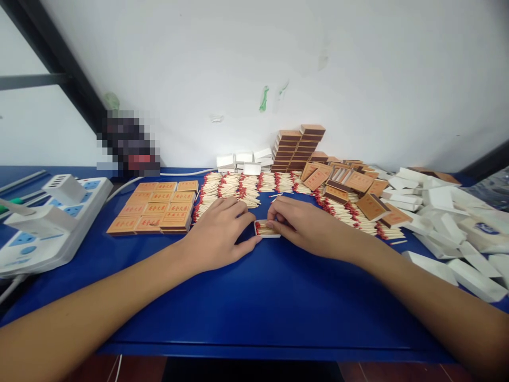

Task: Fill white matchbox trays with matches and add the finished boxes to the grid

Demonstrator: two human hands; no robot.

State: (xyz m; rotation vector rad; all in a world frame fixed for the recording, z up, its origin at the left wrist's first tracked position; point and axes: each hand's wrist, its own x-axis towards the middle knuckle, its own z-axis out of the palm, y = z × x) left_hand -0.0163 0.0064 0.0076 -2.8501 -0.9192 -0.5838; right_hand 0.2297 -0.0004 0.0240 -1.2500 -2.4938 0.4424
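Note:
A small white matchbox tray point(269, 235) lies on the blue tabletop, holding red-headed matches point(264, 228). My left hand point(222, 233) rests at its left end, thumb and forefinger closed around that end. At the right end, my right hand point(296, 223) has its fingers curled together and its thumb over the matches; what lies under the fingertips is partly hidden. Just behind both hands stretch rows of loose matches point(228, 185). More match piles point(338, 212) lie to the right, partly under orange matchbox sleeves point(360, 181).
Orange matchboxes point(149, 207) sit in a block on the left. Beside them is a white power strip point(85, 212) with plugs and cable. Brown-sided boxes point(298, 148) are stacked against the wall, near white trays point(244, 159). Many white trays point(441, 201) heap up at right.

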